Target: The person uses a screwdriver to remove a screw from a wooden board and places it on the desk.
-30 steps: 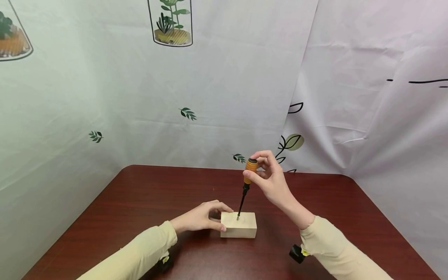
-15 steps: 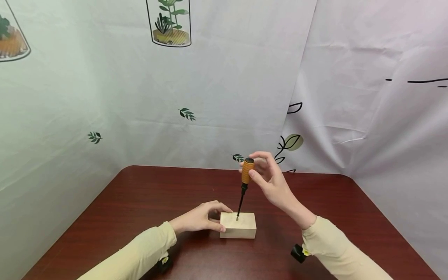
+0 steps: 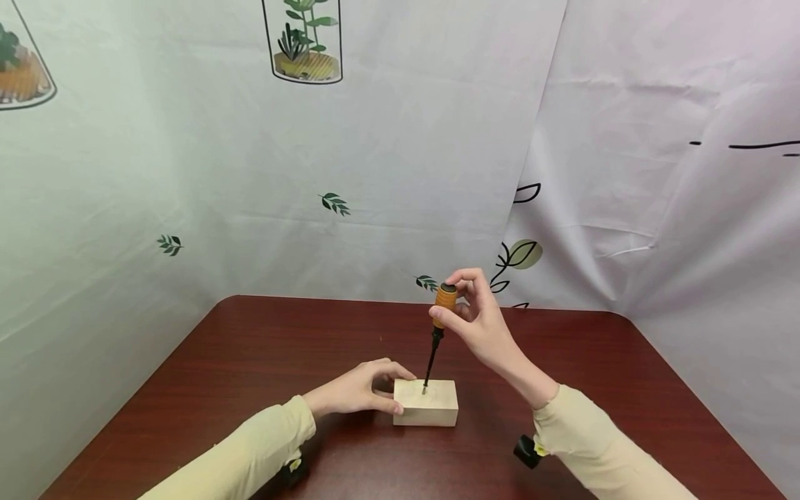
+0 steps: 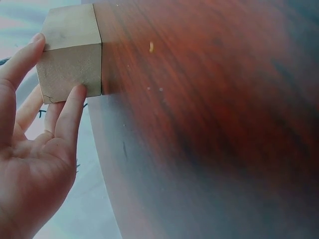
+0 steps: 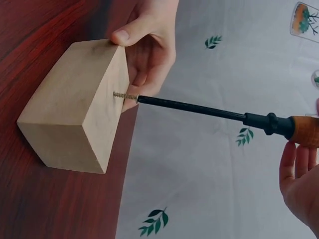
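Observation:
A pale wooden block (image 3: 440,396) lies on the table in the head view. My left hand (image 3: 357,389) holds its left end, with the thumb on the near side and fingers at the far side; the left wrist view shows fingertips (image 4: 78,90) against the block's end. A threaded screw (image 5: 123,95) stands partly sunk in the top face. On its head sits the tip of a screwdriver (image 5: 192,107) with a black shaft and orange handle, leaning slightly right. My right hand (image 3: 486,326) grips that handle between thumb and fingers, the index finger on its dark cap.
The dark red-brown tabletop (image 3: 281,340) surrounds the block. Behind it hangs a pale cloth (image 3: 400,153) printed with leaves and jars. A small pale crumb (image 4: 151,47) lies on the table. Each wrist bears a black camera (image 3: 527,451).
Half a second ago the right fingers were loosened and spread round the handle; now thumb and fingers close on it again. The handle tips slightly right. Block and left hand stay put.

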A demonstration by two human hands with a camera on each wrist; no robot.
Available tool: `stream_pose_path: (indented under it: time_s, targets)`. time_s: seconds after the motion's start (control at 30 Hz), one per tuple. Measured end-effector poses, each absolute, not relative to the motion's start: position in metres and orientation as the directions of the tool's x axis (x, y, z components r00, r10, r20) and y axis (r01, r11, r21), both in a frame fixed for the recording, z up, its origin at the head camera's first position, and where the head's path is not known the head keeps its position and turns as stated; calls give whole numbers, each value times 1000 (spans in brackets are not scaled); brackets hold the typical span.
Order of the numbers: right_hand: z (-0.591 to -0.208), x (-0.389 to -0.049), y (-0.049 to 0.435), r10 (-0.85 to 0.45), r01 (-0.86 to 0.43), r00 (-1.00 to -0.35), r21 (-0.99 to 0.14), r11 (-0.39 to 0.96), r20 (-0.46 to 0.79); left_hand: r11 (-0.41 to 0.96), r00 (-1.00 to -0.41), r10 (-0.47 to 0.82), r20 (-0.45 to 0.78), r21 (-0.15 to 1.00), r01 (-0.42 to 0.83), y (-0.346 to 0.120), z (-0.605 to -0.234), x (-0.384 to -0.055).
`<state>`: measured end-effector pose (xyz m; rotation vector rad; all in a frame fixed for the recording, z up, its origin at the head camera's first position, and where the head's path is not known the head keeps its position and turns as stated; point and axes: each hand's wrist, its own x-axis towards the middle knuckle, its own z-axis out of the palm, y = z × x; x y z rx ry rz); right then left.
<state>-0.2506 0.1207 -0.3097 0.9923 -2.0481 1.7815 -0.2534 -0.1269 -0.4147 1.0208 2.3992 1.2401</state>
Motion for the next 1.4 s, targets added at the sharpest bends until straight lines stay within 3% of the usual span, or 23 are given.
stream_pose_path:
  time_s: [0.43,0.8,1.13,1.4]
  targets:
    - [-304,-248,123,-328,-683,-700,-729,48,634,402,-725,682,96,779,481,-127,-414,-253]
    - [-311,-250,121,-385,-700,-635,-710,-79,670,405,-724,684,83,782,473,-127,-415,-254]
    - [-308,-246,116,-314,-668,-716,-743,47,624,418,-727,681,88,768,485,-127,-413,-253]
    - [-305,-249,120,-287,-680,-714,-730,67,639,421,-730,679,81,772,477,-127,-414,-253]
